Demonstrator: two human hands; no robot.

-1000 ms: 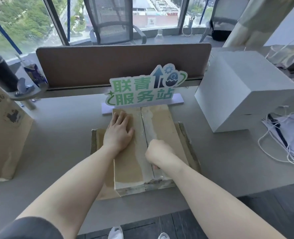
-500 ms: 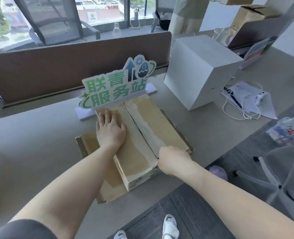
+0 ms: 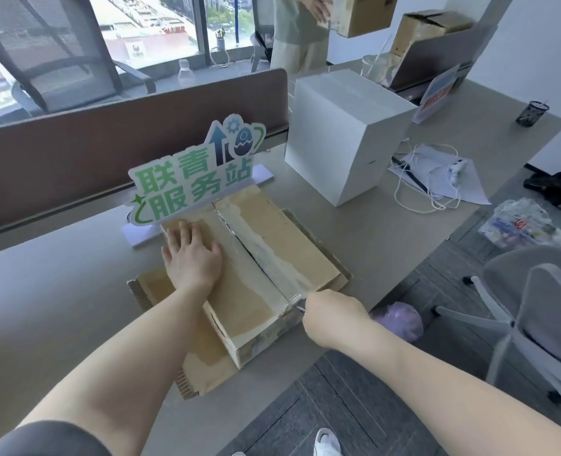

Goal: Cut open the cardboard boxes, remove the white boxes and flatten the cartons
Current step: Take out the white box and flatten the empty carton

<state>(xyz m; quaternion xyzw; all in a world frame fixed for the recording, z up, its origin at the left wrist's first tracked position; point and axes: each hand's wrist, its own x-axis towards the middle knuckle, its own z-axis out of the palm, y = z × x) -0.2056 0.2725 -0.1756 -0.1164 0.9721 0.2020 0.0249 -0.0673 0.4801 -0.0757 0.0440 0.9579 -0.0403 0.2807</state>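
Cardboard box (image 3: 272, 258): brown, taped, lying flat near the front edge of the grey worktop (image 3: 58, 291), on top of a flattened sheet of corrugated cardboard (image 3: 203, 360) that sticks out to its left and front. A strip of clear tape (image 3: 266, 255) runs along the centre seam of the top flaps; a dark slit shows in the seam over its middle stretch. Left hand (image 3: 192, 258): palm down, fingers straight and spread, pressing on the left top flap toward the far end of the box; an open, flat grip, holding nothing. Right hand (image 3: 333, 315): curled into a fist at the near end of the seam, just at the box's front right corner, gripping a thin metallic cutting tool (image 3: 300, 306) of which only the tip shows, touching the tape where it wraps over the box edge; the type of blade cannot be told. The box thus lies between the two hands, the left on top of it, the right at its near edge. Behind the box, touching or just beside its far end: a standing sign (image 3: 193, 179) with green characters. To the right, apart from the box: a large white box (image 3: 338, 136), upright on the worktop. Further right: papers and a white cable (image 3: 430, 179). A second person (image 3: 300, 31) stands beyond the divider holding another carton (image 3: 361, 14).
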